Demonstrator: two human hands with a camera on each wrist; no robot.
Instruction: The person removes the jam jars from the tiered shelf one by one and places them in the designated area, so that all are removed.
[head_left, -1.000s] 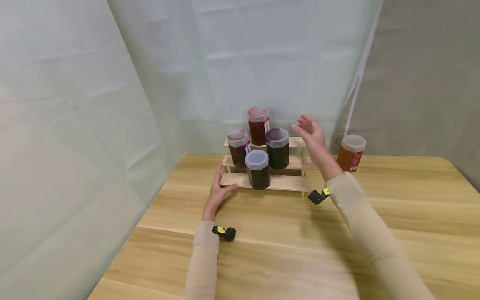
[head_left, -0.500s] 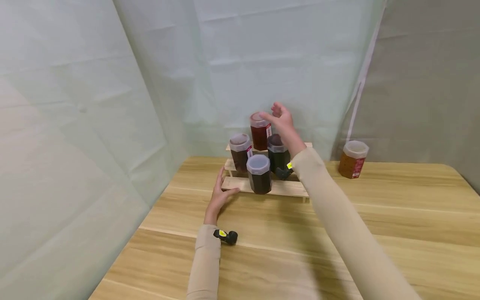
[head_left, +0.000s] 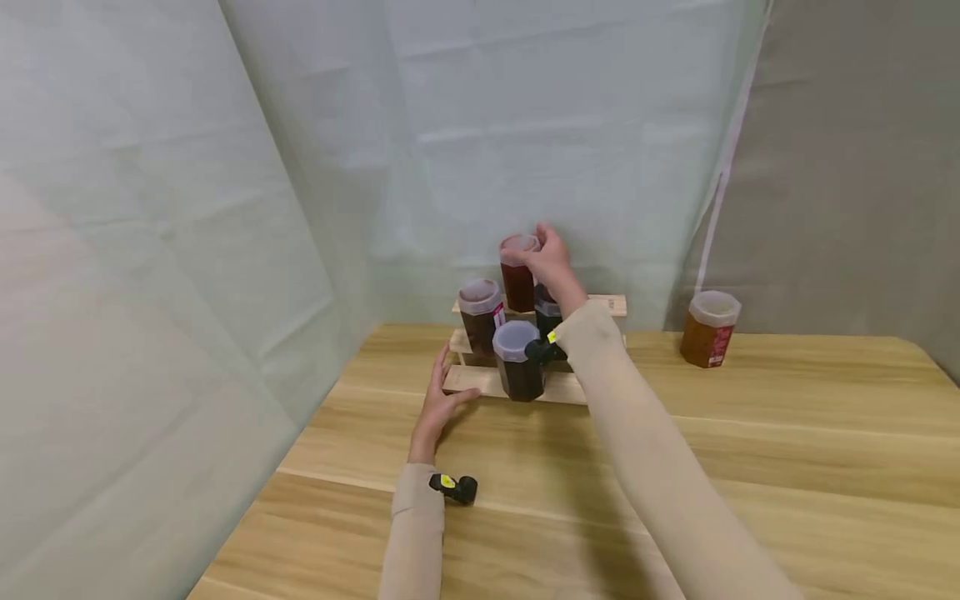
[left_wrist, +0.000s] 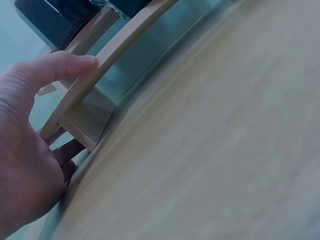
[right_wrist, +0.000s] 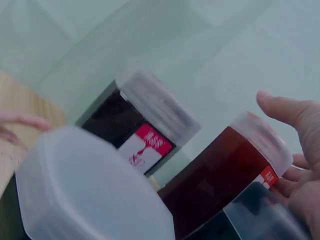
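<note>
A three-tier wooden display stand [head_left: 468, 379] bears several octagonal jars with frosted lids. My left hand [head_left: 435, 412] grips the left end of its lowest tier, the thumb [left_wrist: 75, 65] lying on the plank and other fingers behind its end. On the top tier stands a jar of dark red contents [head_left: 517, 289]. Around its lid is my right hand [head_left: 551, 262], with the thumb [right_wrist: 282, 107] extended a little off the lid in the right wrist view and the fingers at its far side. Below stand a left dark jar [head_left: 480, 323], a front dark jar [head_left: 521, 371] and a partly hidden dark jar [head_left: 547, 312].
An orange-brown jar [head_left: 707, 329] with a red label stands apart on the wooden table [head_left: 787, 433], right of the stand. Pale cloth [head_left: 570, 108] hangs close behind the stand and along the left side. My right forearm crosses over the stand's right part.
My right hand has moved left from beside the stand's right end to the red jar's lid on the top tier. The left hand keeps its hold on the stand.
</note>
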